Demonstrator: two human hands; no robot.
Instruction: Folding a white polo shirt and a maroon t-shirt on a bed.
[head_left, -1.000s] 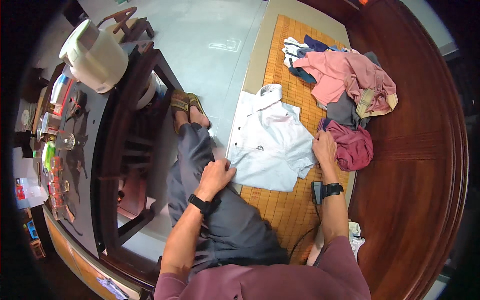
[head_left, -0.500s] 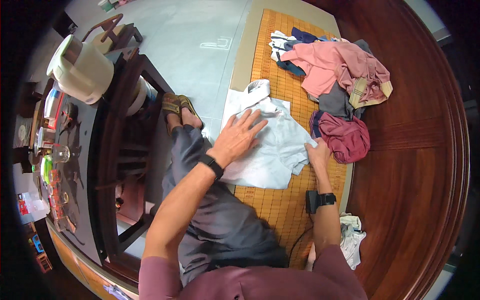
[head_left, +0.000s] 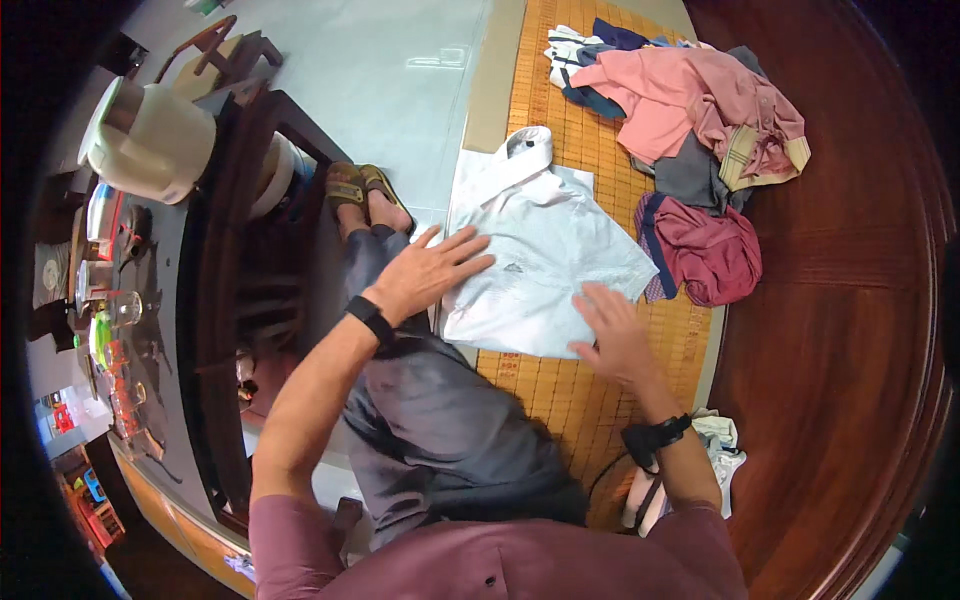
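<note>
Lying flat on the woven mat (head_left: 560,385), a white polo shirt (head_left: 545,255) is pressed by the left hand (head_left: 425,272) at its left edge and the right hand (head_left: 610,330) at its near hem, fingers spread, nothing gripped.

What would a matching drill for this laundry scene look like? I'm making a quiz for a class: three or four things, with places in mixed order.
Things:
1. white shirt
2. left hand
3. maroon garment
4. pink shirt

Places:
A. on top of the clothes pile at the far end of the mat
B. flat on the shirt's left edge
C. spread out on the bamboo mat, collar away from the person
D. bunched up just right of the white shirt

Pairs: 1-C, 2-B, 3-D, 4-A
</note>
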